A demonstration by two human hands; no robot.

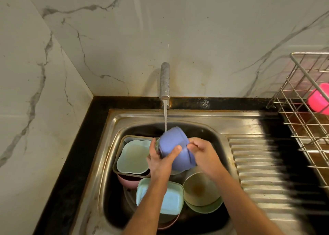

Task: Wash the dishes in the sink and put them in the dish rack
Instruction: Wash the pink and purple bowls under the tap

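The steel sink (204,118) fills the frame's lower half, the wire dish rack (306,110) at three o'clock holding a pink bowl (318,99), and over the piled dishes (133,156) at centre the left hand (160,161) and right hand (204,156) grip a purple bowl (175,145) under the tap (165,81), water running.
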